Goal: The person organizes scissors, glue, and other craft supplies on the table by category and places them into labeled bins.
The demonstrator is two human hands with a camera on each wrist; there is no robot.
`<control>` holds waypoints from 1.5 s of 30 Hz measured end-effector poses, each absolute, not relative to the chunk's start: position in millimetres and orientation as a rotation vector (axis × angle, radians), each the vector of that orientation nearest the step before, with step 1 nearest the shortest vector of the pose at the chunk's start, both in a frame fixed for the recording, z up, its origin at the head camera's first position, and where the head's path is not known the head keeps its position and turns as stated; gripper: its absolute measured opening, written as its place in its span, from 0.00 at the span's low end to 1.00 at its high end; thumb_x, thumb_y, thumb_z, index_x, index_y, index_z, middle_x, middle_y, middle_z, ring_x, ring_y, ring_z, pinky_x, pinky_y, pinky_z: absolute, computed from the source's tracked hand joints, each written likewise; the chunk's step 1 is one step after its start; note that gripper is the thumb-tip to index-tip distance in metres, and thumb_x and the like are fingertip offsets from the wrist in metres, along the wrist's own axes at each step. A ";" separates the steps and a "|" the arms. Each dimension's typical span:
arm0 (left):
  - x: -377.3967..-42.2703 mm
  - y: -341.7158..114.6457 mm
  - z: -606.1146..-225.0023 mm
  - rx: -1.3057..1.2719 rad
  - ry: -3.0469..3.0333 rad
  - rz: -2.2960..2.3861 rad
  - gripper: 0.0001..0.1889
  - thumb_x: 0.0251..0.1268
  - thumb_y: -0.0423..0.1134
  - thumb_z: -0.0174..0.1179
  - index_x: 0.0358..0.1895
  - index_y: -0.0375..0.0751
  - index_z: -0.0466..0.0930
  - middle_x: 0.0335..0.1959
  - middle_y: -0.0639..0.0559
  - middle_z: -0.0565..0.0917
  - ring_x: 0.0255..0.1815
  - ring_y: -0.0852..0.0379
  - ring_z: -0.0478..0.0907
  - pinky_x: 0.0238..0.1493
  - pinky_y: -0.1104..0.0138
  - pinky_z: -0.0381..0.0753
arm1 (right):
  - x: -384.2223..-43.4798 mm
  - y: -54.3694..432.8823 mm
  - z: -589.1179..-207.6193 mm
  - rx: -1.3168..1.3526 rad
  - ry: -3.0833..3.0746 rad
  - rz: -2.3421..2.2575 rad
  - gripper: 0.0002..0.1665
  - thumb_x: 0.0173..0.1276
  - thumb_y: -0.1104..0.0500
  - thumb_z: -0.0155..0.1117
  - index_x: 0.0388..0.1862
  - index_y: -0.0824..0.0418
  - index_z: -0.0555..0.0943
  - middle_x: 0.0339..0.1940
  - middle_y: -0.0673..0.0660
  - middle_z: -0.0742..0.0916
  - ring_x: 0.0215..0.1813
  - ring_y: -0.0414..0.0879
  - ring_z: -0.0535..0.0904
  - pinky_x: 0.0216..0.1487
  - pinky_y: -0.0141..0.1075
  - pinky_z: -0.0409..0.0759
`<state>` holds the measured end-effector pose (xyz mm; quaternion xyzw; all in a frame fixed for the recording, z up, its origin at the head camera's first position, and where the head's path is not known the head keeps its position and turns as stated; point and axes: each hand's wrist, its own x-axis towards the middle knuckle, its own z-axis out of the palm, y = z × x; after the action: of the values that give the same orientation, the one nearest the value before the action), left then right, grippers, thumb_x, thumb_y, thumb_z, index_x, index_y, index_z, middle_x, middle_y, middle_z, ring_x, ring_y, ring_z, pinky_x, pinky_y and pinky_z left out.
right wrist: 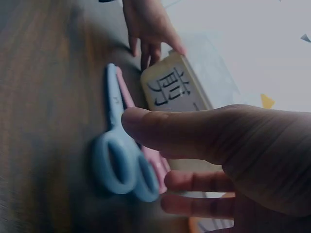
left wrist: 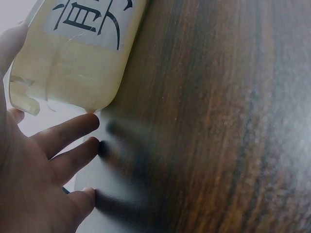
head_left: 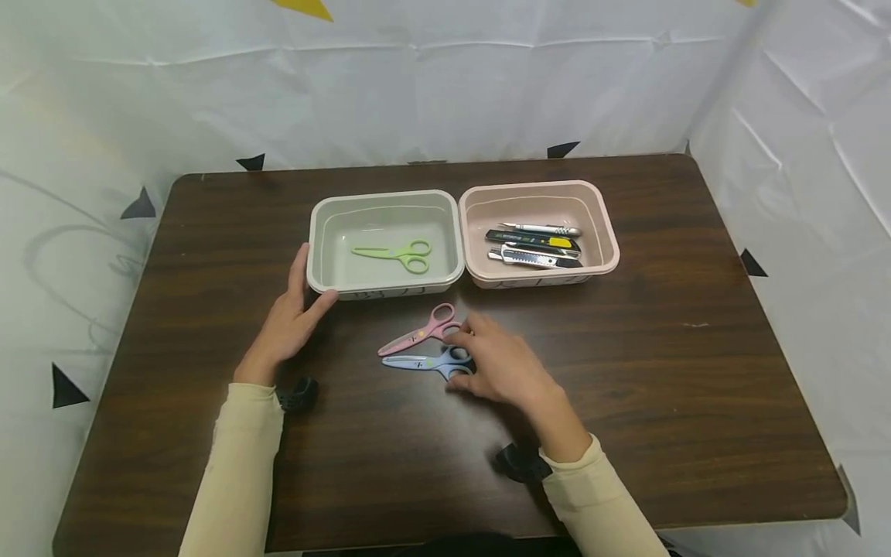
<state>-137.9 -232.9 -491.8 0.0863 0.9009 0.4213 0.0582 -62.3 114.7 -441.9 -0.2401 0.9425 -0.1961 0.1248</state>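
Note:
My left hand (head_left: 285, 325) rests against the left end of a pale green plastic box (head_left: 348, 203), with its thumb at the front corner and fairly straight fingers along the side. Green scissors (head_left: 398, 253) lie inside that box. On the table, pink scissors (head_left: 414, 337) and blue scissors (head_left: 418, 362) lie side by side, blades to the left. My right hand (head_left: 504, 363) is over their handles, partly covering them. In the right wrist view its thumb (right wrist: 165, 127) reaches over the blue scissors, fingers apart from it and near the pink handle.
A pale pink box (head_left: 473, 203) stands beside the green one, holding several cutters, among them a black and yellow utility knife (head_left: 532, 240) and a silver one (head_left: 532, 256). Both boxes stand on a dark wooden table (head_left: 696, 371) with white sheeting (head_left: 452, 100) around it.

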 end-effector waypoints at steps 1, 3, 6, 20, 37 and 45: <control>-138.3 -232.9 -491.9 0.265 2.730 1.275 0.45 0.71 0.58 0.54 0.75 0.79 0.27 0.79 0.53 0.48 0.75 0.38 0.55 0.65 0.34 0.54 | -60.8 114.6 -444.2 -0.690 2.752 -0.583 0.39 0.53 0.41 0.77 0.63 0.51 0.80 0.50 0.50 0.77 0.46 0.43 0.72 0.37 0.41 0.73; -139.2 -233.0 -492.0 0.269 2.730 1.278 0.45 0.71 0.58 0.54 0.75 0.79 0.27 0.79 0.53 0.48 0.75 0.38 0.55 0.65 0.34 0.54 | -58.5 113.9 -447.9 -0.685 2.769 -0.598 0.37 0.54 0.42 0.77 0.63 0.50 0.80 0.49 0.50 0.77 0.45 0.43 0.71 0.36 0.40 0.73; -140.0 -233.0 -491.5 0.271 2.730 1.287 0.45 0.71 0.58 0.54 0.75 0.79 0.27 0.79 0.53 0.49 0.75 0.39 0.55 0.65 0.34 0.54 | -56.1 112.5 -451.7 -0.699 2.804 -0.585 0.34 0.55 0.44 0.77 0.61 0.50 0.81 0.48 0.50 0.77 0.45 0.43 0.72 0.34 0.40 0.73; -138.3 -234.2 -493.1 0.244 2.721 1.291 0.45 0.70 0.60 0.54 0.75 0.81 0.28 0.79 0.54 0.49 0.76 0.41 0.53 0.66 0.34 0.53 | -50.9 104.5 -462.4 -0.726 2.900 -0.432 0.39 0.49 0.43 0.80 0.60 0.52 0.81 0.47 0.51 0.78 0.45 0.46 0.71 0.31 0.38 0.72; -137.5 -231.5 -489.6 0.231 2.708 1.302 0.45 0.70 0.59 0.55 0.75 0.81 0.28 0.79 0.55 0.48 0.76 0.41 0.53 0.66 0.34 0.52 | -51.7 104.9 -462.5 -0.735 2.900 -0.416 0.39 0.50 0.43 0.79 0.62 0.52 0.81 0.46 0.52 0.78 0.44 0.47 0.70 0.32 0.38 0.73; -137.0 -232.1 -491.6 0.225 2.709 1.301 0.45 0.70 0.59 0.55 0.75 0.82 0.28 0.79 0.55 0.48 0.76 0.40 0.53 0.65 0.33 0.52 | -50.5 104.8 -462.9 -0.729 2.899 -0.451 0.36 0.49 0.43 0.79 0.58 0.52 0.83 0.45 0.52 0.78 0.44 0.47 0.71 0.31 0.40 0.73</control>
<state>-137.0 -232.1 -491.6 0.0744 0.8971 0.4308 0.0639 -50.5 104.8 -462.9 -0.2406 0.9573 -0.1488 0.0592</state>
